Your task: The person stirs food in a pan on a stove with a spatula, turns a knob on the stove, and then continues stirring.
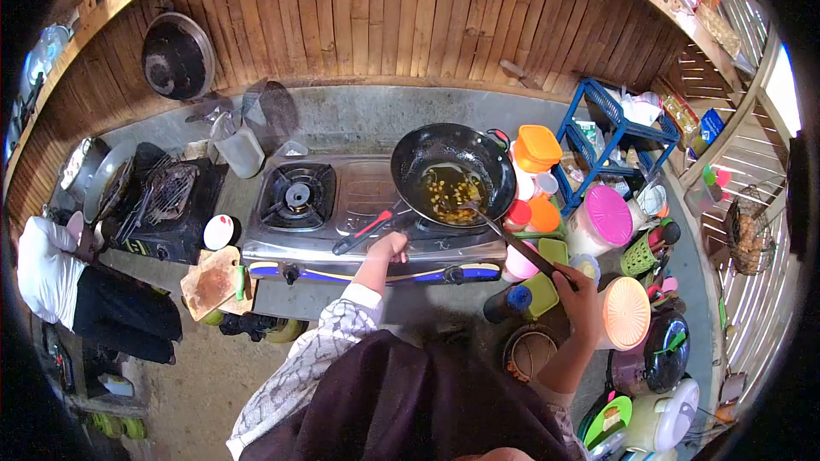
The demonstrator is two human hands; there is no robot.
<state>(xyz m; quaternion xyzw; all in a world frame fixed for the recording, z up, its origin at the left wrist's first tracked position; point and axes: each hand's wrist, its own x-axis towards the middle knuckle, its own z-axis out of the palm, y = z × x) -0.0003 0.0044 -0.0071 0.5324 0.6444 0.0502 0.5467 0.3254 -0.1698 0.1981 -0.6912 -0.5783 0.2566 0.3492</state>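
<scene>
A black wok [414, 158] sits on the right burner of the two-burner gas stove [376, 269], with small yellowish pieces in oily liquid inside. Its black-and-red handle [363, 232] points toward the front left. My left hand [390, 247] is closed in a fist just below that handle, over the stove's front edge; its curled fingers hide whatever may be in them. In my right hand [582, 300], the fingers are wrapped around the long dark handle of a spatula [519, 246]. The spatula's head rests in the wok, among the pieces.
Left of the wok is a bare burner [297, 195]. A cutting board [212, 286] with a green-handled knife lies farther left, near a charcoal grill [162, 205]. Another person [51, 265] is at the far left. Lidded containers [605, 215] and a blue rack [617, 132] crowd the right.
</scene>
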